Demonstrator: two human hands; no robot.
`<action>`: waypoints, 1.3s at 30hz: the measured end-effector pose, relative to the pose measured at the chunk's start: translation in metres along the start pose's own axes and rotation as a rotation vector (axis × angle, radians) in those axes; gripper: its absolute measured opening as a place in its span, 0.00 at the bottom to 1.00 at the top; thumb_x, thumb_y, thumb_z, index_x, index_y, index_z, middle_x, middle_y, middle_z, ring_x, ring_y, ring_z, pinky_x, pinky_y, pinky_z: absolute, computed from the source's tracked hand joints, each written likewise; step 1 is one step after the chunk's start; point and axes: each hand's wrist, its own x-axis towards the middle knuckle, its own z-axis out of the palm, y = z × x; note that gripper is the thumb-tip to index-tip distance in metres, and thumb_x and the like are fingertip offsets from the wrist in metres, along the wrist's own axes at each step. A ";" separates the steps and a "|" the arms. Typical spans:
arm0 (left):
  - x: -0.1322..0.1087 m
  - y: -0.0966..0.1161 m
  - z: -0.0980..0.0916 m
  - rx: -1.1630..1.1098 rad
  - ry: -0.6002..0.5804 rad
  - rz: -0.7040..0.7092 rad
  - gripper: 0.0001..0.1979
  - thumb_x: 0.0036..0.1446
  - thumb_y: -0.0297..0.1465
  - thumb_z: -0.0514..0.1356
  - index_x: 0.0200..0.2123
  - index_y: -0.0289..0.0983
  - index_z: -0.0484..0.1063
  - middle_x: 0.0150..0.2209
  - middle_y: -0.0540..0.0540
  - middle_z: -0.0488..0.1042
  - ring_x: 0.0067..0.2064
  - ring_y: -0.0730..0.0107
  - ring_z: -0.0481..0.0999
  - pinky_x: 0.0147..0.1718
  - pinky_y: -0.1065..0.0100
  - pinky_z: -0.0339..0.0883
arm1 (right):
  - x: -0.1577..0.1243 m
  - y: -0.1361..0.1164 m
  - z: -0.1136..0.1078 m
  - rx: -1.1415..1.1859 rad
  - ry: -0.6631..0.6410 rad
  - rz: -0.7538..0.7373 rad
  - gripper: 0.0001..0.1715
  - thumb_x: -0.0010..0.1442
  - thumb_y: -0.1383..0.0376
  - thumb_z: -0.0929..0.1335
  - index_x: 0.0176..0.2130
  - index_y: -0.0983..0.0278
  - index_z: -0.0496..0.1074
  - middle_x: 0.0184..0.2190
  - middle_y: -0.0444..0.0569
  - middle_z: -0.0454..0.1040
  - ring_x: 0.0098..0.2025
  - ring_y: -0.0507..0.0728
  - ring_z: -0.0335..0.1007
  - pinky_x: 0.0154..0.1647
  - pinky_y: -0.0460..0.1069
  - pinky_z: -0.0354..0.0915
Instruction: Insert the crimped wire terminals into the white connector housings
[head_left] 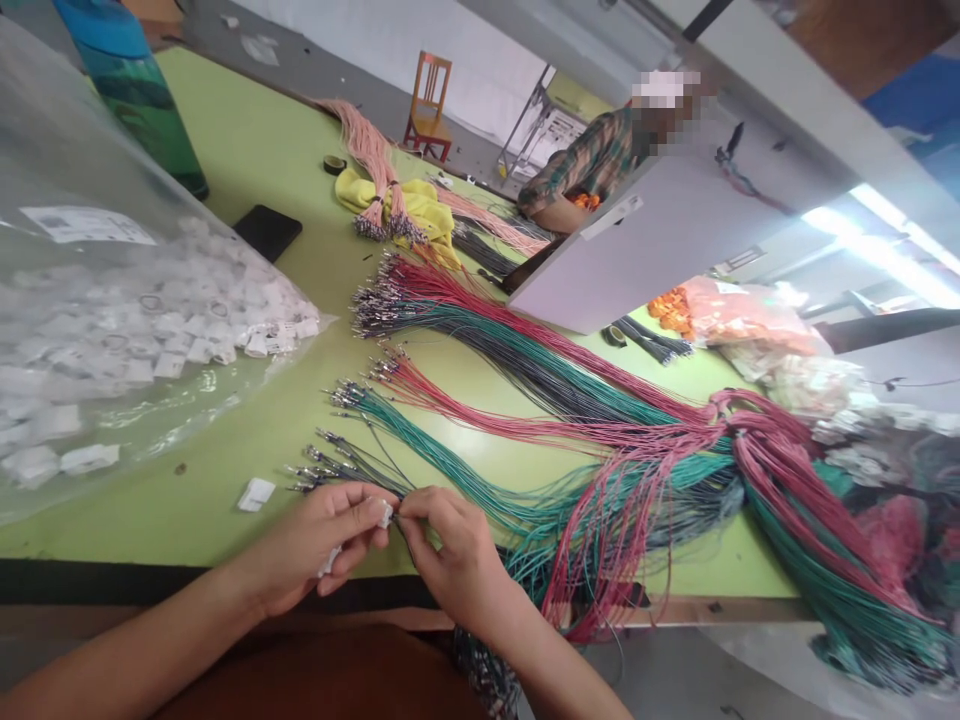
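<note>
My left hand (341,540) is closed on a small white plastic connector housing (386,514), and another white piece (330,561) shows under its lower fingers. Fingertips pinched, my right hand (448,545) holds a thin dark wire against the housing's right side; how far its end goes in is hidden. Just beyond both hands lie black wires with metal terminals (330,468). Farther back are a green wire bundle (420,430) and a red wire bundle (450,402), their terminal ends pointing left. One loose white housing (256,494) rests on the table left of the black terminals.
A clear bag of white housings (150,330) covers the table's left. Beyond it are a green bottle (142,100) and a black phone (268,232). A large tied wire bundle (795,480) hangs over the right edge. Across the table a person (585,165) is behind a grey panel (600,265).
</note>
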 end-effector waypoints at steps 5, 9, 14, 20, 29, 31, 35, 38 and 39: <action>0.002 -0.003 0.000 0.042 0.009 0.021 0.16 0.55 0.42 0.61 0.37 0.34 0.70 0.27 0.53 0.69 0.14 0.88 0.52 0.08 0.81 0.47 | -0.003 -0.003 0.003 -0.085 -0.005 0.023 0.08 0.62 0.72 0.63 0.32 0.63 0.67 0.26 0.47 0.74 0.29 0.53 0.69 0.32 0.47 0.65; 0.003 -0.002 0.002 0.026 0.025 0.033 0.16 0.54 0.42 0.61 0.37 0.35 0.70 0.27 0.53 0.70 0.14 0.87 0.53 0.09 0.81 0.48 | 0.008 0.011 -0.015 0.068 -0.128 0.104 0.07 0.63 0.68 0.64 0.33 0.63 0.70 0.28 0.46 0.75 0.31 0.52 0.71 0.34 0.46 0.66; 0.002 0.001 0.005 -0.035 0.086 0.007 0.17 0.53 0.42 0.63 0.39 0.36 0.69 0.27 0.54 0.68 0.15 0.86 0.55 0.09 0.81 0.49 | 0.039 0.068 -0.047 -0.397 0.141 0.231 0.08 0.61 0.68 0.64 0.31 0.64 0.71 0.31 0.50 0.75 0.35 0.56 0.69 0.37 0.50 0.63; 0.001 0.002 0.004 -0.037 0.077 -0.014 0.17 0.53 0.42 0.62 0.40 0.36 0.68 0.27 0.54 0.68 0.16 0.86 0.55 0.09 0.81 0.49 | 0.045 0.098 -0.056 -0.646 0.143 0.176 0.09 0.55 0.73 0.64 0.27 0.63 0.70 0.29 0.50 0.73 0.35 0.58 0.66 0.37 0.52 0.58; 0.001 -0.001 0.002 -0.052 0.061 0.003 0.17 0.53 0.43 0.62 0.39 0.36 0.68 0.27 0.54 0.68 0.16 0.86 0.55 0.10 0.80 0.48 | 0.034 0.086 -0.079 -0.608 0.359 0.162 0.07 0.59 0.69 0.62 0.32 0.63 0.69 0.29 0.48 0.75 0.33 0.56 0.70 0.41 0.52 0.61; 0.002 -0.001 0.002 -0.056 0.053 0.013 0.16 0.54 0.42 0.62 0.39 0.36 0.68 0.27 0.54 0.68 0.16 0.86 0.55 0.10 0.80 0.48 | 0.034 0.079 -0.086 -0.556 0.488 0.226 0.05 0.58 0.68 0.64 0.31 0.63 0.69 0.27 0.47 0.74 0.30 0.55 0.69 0.37 0.50 0.63; 0.002 0.001 0.003 -0.057 0.050 0.019 0.16 0.54 0.42 0.62 0.39 0.36 0.69 0.27 0.54 0.67 0.16 0.86 0.55 0.10 0.80 0.49 | 0.035 0.044 -0.089 -0.405 0.695 0.237 0.02 0.56 0.69 0.66 0.31 0.63 0.69 0.26 0.44 0.70 0.28 0.52 0.66 0.33 0.48 0.64; 0.002 0.001 0.003 -0.045 0.061 0.019 0.17 0.53 0.42 0.63 0.41 0.36 0.70 0.28 0.53 0.68 0.16 0.86 0.55 0.10 0.80 0.49 | 0.032 0.010 -0.068 -0.167 0.365 0.111 0.06 0.58 0.72 0.65 0.31 0.62 0.69 0.26 0.44 0.70 0.28 0.51 0.66 0.31 0.46 0.65; 0.001 0.000 0.003 -0.041 0.062 0.026 0.17 0.53 0.42 0.63 0.41 0.36 0.70 0.27 0.53 0.68 0.16 0.85 0.55 0.10 0.80 0.49 | 0.030 0.001 -0.057 -0.046 0.183 0.086 0.07 0.59 0.72 0.65 0.31 0.62 0.70 0.26 0.44 0.71 0.28 0.51 0.67 0.29 0.46 0.65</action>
